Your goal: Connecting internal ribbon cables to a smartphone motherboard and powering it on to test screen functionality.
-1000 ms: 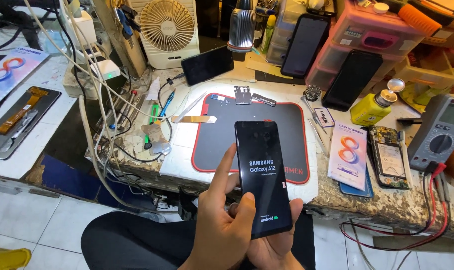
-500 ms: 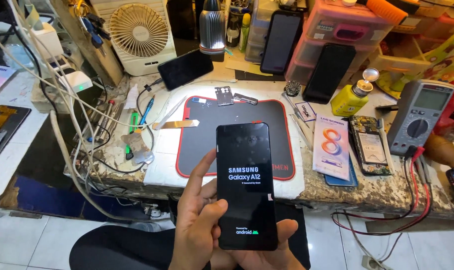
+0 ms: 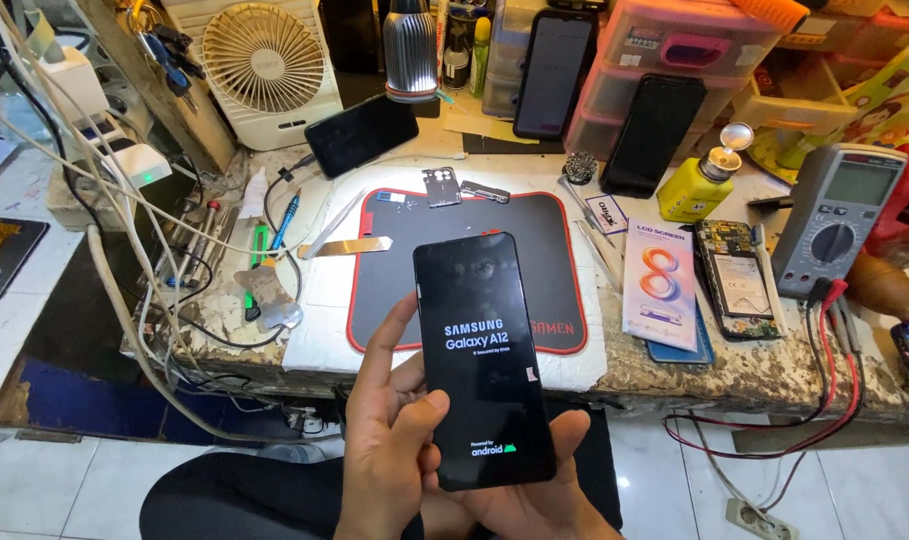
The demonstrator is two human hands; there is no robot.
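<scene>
Two hands are holding one black smartphone (image 3: 485, 360) out in front of the workbench (image 3: 735, 370), above the person's lap. The left hand (image 3: 395, 450) is wrapping around the phone's left edge with the thumb lying on the glass near the lower left, and the right hand (image 3: 545, 500) is cupping the bottom end from underneath, so both are closing on the phone rather than spreading wide. The phone's long axis is running pretty much away from the person, top end pointing toward the bench and leaning slightly left, screen facing up at the camera. The screen is glowing dark with white boot text in the middle and a small logo near the bottom; the glass is looking glossy and clean, no cracks I can make out. Counting stuff on the bench: one black mat with a red border (image 3: 465, 260) sitting just behind the phone, three more dark phones or screens propped up at the back, one (image 3: 362, 133) lying by the fan and two standing against the plastic drawers, one white fan (image 3: 265, 65), one yellow bottle (image 3: 697, 190), one grey multimeter (image 3: 837, 215) with red and black leads trailing off the edge, one opened-up phone body (image 3: 733, 280), and one white screen box (image 3: 661, 283) beside it.
</scene>
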